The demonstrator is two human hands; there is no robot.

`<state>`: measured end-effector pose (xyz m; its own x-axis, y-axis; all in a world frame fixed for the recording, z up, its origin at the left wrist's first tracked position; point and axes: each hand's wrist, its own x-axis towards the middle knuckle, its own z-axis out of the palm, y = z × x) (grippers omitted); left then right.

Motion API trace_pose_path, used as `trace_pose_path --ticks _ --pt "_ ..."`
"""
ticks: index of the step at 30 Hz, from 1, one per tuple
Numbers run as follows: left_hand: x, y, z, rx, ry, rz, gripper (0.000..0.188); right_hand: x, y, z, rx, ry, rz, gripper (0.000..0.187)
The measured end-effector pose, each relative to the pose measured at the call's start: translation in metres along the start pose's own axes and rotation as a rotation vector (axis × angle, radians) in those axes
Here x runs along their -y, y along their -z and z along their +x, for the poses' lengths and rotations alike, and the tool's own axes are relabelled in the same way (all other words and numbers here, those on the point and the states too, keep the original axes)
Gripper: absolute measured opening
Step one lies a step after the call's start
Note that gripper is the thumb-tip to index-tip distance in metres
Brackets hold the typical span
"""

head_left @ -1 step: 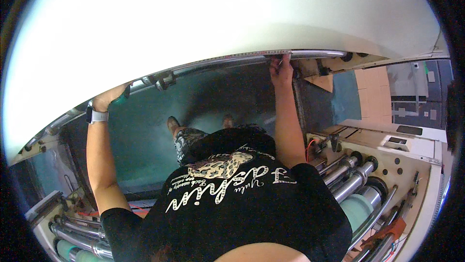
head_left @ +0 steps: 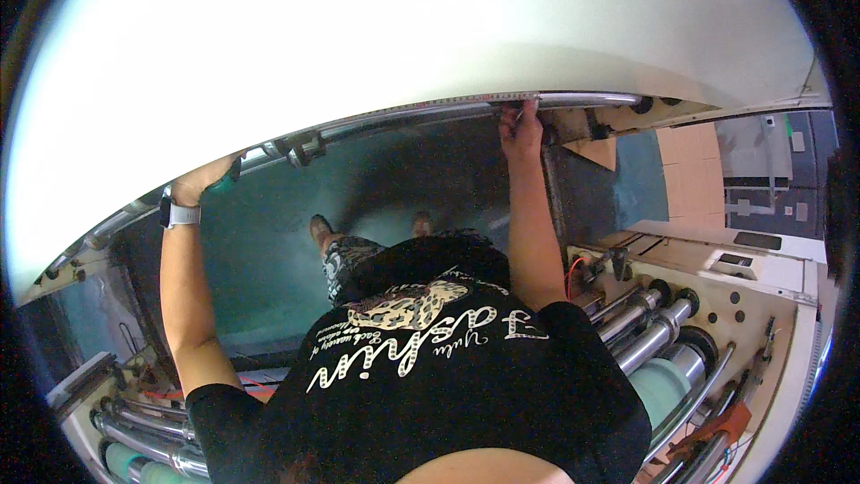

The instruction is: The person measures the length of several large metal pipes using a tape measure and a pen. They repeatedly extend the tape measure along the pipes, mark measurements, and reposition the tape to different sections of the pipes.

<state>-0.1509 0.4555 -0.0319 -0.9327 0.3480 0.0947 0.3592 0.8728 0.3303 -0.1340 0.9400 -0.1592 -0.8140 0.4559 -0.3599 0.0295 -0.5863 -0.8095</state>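
Observation:
A narrow measuring tape (head_left: 488, 98) with printed marks runs along the lower edge of a wide white sheet (head_left: 502, 27), beside a shiny metal bar (head_left: 591, 100). At the tape's right end my right hand (head_left: 522, 133) reaches up, thumb and fingers closed on it against the bar. Farther left, at the sheet's edge, my left hand (head_left: 199, 181) grips a dark green, rounded thing (head_left: 226, 178) that looks like the tape measure's case. The sheet hides most of that hand's fingers and the tape near it. A watch with a pale strap (head_left: 184, 214) circles my left wrist.
Metal collars (head_left: 305, 149) sit on the bar between my hands. Machine rollers (head_left: 658, 341) lie behind me at lower right, others (head_left: 148, 430) at lower left. I stand on a green floor (head_left: 269, 269). A white machine cabinet (head_left: 761, 260) stands at the right.

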Motion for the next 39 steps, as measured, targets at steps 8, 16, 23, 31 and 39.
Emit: trace_pose_path --ticks 8,16,23,31,39 --pt "-0.009 0.003 -0.001 -0.008 0.093 -0.022 0.018 0.002 -0.002 -0.001 -0.008 -0.011 0.042 0.037" --pt "-0.003 0.0 -0.004 -0.138 -0.079 0.206 0.015 -0.001 -0.004 0.0 -0.02 -0.017 0.053 0.032" --pt "0.005 -0.003 -0.006 -0.071 -0.018 -0.007 0.015 0.011 -0.006 -0.015 -0.1 -0.015 -0.062 0.017" --pt "0.004 -0.005 -0.002 0.013 0.079 -0.008 0.019 0.032 -0.016 -0.018 0.004 0.477 -0.281 0.012" --pt "0.011 -0.007 -0.01 0.079 0.061 0.015 0.032 0.018 -0.007 0.004 -0.016 0.571 -0.324 0.018"
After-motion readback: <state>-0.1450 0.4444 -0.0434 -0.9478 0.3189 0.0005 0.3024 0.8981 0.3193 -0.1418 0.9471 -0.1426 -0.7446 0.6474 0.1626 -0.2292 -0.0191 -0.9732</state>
